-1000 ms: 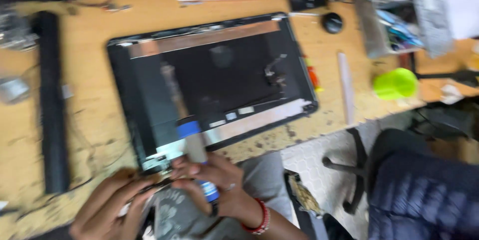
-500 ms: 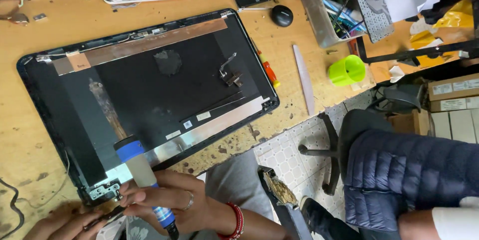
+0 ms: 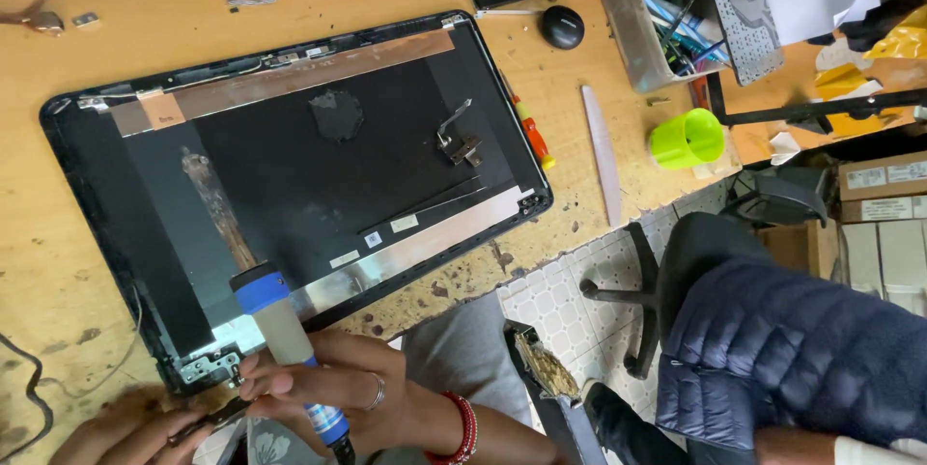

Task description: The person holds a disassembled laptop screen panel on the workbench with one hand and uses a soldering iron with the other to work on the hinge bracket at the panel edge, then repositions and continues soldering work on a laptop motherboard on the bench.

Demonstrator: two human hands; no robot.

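At the lid's corner, right hand (image 3: 333,383) fingers (image 3: 290,380) wrap the soldering iron (image 3: 280,330).

black laptop lid (image 3: 290,175) with copper strip, blue-white soldering iron (image 3: 280,330) at 7 o'clock, lime-green cup (image 3: 686,137) at 2, red bangle (image 3: 463,426).

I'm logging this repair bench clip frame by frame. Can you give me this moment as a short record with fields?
Surface: wooden workbench
Main item: black laptop lid back cover, inner side up
Right hand: grips a soldering iron with blue collar, at the cover's near corner
Left hand: at the hinge corner, partly out of view
Nearby: green cup, red screwdriver, loose hinge on the cover
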